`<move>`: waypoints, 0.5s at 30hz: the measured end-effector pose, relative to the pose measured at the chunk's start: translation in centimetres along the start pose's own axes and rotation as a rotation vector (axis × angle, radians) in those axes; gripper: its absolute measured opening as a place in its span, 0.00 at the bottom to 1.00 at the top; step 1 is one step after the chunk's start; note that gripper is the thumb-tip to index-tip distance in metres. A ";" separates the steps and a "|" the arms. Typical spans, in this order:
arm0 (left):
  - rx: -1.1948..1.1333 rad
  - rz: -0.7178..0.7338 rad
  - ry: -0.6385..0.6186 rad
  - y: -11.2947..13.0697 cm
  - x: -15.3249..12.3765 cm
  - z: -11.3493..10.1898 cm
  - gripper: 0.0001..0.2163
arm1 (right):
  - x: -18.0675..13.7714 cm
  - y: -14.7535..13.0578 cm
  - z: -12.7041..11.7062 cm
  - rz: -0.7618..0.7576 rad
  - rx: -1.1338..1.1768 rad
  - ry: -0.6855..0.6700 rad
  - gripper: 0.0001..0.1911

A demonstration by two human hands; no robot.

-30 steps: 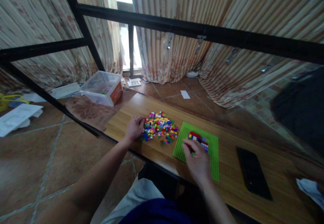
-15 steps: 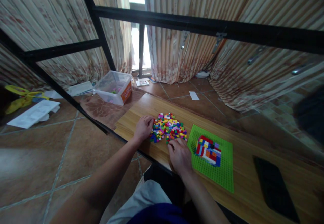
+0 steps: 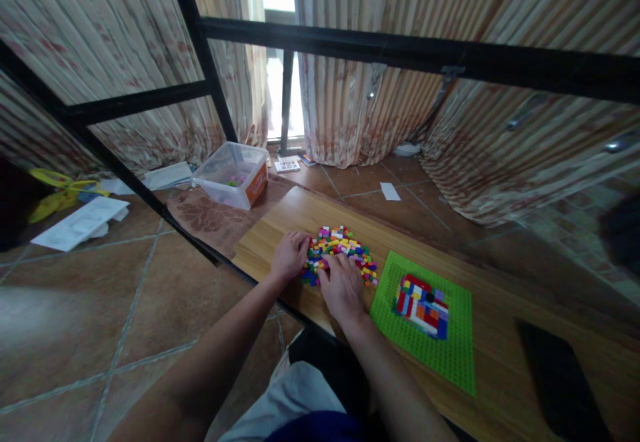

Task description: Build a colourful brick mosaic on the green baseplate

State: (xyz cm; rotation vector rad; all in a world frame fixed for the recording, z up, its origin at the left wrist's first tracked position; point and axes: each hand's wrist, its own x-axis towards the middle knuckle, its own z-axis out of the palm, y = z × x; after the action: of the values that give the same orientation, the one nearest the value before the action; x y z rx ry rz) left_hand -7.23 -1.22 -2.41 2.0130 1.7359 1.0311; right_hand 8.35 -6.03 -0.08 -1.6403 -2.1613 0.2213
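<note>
A loose pile of small toy building bricks (image 3: 344,241) in many colours lies on the wooden table (image 3: 280,219). At its left edge rests my left hand (image 3: 291,255), fingers curled together against the bricks; whatever is between the fingertips is too small to make out. My right hand (image 3: 343,287) reaches over the near side of the pile, thumb and fingers apart among the bricks and hiding part of them. To the right lies a green baseplate (image 3: 395,295), bearing a flat, multicoloured brick build (image 3: 423,305) of red, white, blue and orange pieces.
A dark, flat rectangular object (image 3: 560,375) lies on the table at the right. Beyond the table's left end, a clear plastic box (image 3: 230,175) stands on a brown mat (image 3: 205,219). A black metal frame (image 3: 350,41) crosses before the curtains (image 3: 345,115). White trays (image 3: 80,223) lie on the floor.
My right hand has moved left and forward, from the pile's near right edge onto the bricks. My left hand stays at the left edge. The whole view has shifted slightly.
</note>
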 end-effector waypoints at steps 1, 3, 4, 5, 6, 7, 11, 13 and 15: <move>0.000 0.000 0.001 0.0 0.0 0.0 0.12 | 0.2 0.0 0.2 0.004 -0.005 -0.007 0.12; -0.002 0.004 0.005 0.0 0.0 0.0 0.11 | 0.4 0.1 0.4 0.005 -0.004 -0.011 0.11; -0.002 0.005 0.006 0.0 0.0 0.0 0.11 | 0.5 0.2 0.5 0.001 0.004 -0.008 0.11; -0.002 0.004 0.007 0.0 0.0 0.0 0.11 | 0.5 0.2 0.5 -0.003 0.019 -0.001 0.12; -0.003 0.004 0.008 0.0 0.0 0.0 0.11 | 0.5 0.3 0.4 -0.007 0.044 0.010 0.13; -0.003 0.003 0.009 0.0 0.0 0.0 0.11 | 0.4 0.3 0.3 -0.007 0.078 0.025 0.14; -0.006 0.003 0.004 0.0 0.0 0.0 0.11 | -0.5 0.7 -0.5 0.098 0.316 0.119 0.18; -0.002 0.000 0.002 0.0 0.1 -0.1 0.11 | -1.2 1.1 -1.0 0.206 0.523 0.164 0.17; -0.001 0.000 0.003 0.1 0.1 -0.1 0.11 | -1.9 1.4 -1.6 0.343 0.821 0.185 0.17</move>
State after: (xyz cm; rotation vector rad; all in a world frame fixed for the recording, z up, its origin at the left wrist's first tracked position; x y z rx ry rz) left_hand -7.24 -1.19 -2.29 2.0124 1.7368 1.0352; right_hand 10.70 -7.58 0.38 -1.4233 -1.3438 0.8826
